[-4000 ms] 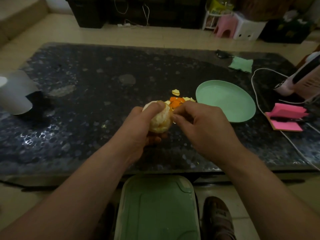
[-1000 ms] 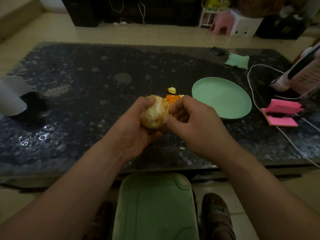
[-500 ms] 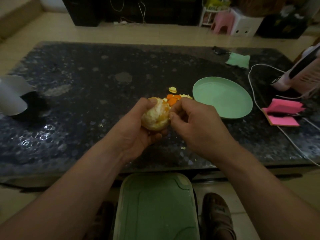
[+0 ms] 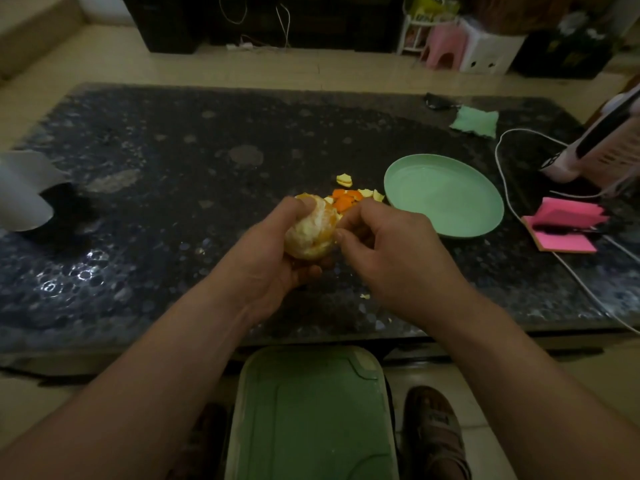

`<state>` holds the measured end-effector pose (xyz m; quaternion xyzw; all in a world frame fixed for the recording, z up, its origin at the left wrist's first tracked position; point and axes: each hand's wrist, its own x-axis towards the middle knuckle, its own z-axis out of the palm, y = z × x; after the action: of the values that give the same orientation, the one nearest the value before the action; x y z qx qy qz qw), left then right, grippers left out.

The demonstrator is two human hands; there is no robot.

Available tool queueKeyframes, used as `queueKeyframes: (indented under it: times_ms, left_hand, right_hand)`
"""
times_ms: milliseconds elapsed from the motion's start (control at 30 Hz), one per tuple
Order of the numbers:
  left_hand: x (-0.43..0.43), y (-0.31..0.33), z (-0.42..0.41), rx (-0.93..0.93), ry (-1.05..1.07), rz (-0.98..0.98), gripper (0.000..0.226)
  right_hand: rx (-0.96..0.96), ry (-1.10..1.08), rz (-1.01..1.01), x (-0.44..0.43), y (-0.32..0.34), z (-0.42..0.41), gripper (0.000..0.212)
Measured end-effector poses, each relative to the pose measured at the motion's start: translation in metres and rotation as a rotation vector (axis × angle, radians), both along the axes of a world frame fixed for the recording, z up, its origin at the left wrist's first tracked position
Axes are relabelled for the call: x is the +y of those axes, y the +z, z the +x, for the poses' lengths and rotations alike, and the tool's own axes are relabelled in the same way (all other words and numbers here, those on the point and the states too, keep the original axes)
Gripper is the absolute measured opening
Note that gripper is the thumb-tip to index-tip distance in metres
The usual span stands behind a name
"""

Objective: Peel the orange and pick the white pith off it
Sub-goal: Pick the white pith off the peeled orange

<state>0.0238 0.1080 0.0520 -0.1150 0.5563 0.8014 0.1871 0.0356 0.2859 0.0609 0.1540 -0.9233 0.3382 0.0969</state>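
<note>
A peeled orange point(image 4: 313, 230), pale with white pith over orange flesh, sits in my left hand point(image 4: 273, 258), which wraps it from the left and below above the dark table. My right hand point(image 4: 388, 251) is at the fruit's right side, thumb and forefinger pinched together against its surface. Whether a bit of pith is between those fingertips is too small to tell. Behind the hands lies a small pile of orange peel pieces point(image 4: 349, 199) on the table.
An empty green plate point(image 4: 485, 216) lies right of the peel. Further right are pink sticky notes point(image 4: 564, 223), a white cable point(image 4: 509, 202) and a white-pink appliance point(image 4: 599, 140). A green cloth point(image 4: 474, 121) lies far back. A white object point(image 4: 20, 192) stands left. A green stool point(image 4: 308, 414) is below the table edge.
The orange has turned slightly in my left hand over the last seconds. My right hand stays pinching at its right side, shifting a little along the surface.
</note>
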Motion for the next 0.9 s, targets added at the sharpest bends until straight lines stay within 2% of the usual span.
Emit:
queueKeyframes:
  times_ms: [200, 267, 367, 433, 500, 600, 767, 900]
  left_hand:
    - [0.001, -0.001, -0.001, 0.039, -0.007, -0.092, 0.037]
    - [0.0, -0.001, -0.001, 0.047, -0.018, -0.063, 0.038]
    - [-0.001, 0.0, 0.0, 0.046, -0.042, 0.04, 0.057]
    - [-0.003, 0.0, -0.001, 0.051, -0.05, 0.09, 0.064]
    - [-0.005, -0.001, -0.003, 0.058, -0.065, 0.115, 0.068]
    - [-0.005, -0.003, -0.004, 0.063, -0.081, 0.108, 0.071]
    - [-0.005, -0.004, -0.004, 0.066, -0.07, 0.058, 0.069]
    - [-0.005, -0.006, -0.005, 0.072, -0.052, -0.017, 0.067]
  right_hand:
    - [-0.025, -0.041, -0.026, 0.001, -0.002, -0.001, 0.011]
    - [-0.057, -0.078, -0.095, 0.003, -0.002, -0.003, 0.015]
    - [-0.124, -0.143, -0.267, 0.008, 0.003, -0.005, 0.016]
    - [-0.202, -0.145, -0.387, 0.011, 0.008, -0.005, 0.013]
    - [-0.258, -0.104, -0.423, 0.01, 0.011, -0.003, 0.006]
    - [-0.223, -0.066, -0.4, 0.006, 0.012, -0.001, 0.005]
    - [-0.057, -0.077, -0.194, 0.006, 0.011, 0.002, 0.002]
    - [-0.007, -0.048, -0.107, 0.009, 0.008, 0.002, 0.008]
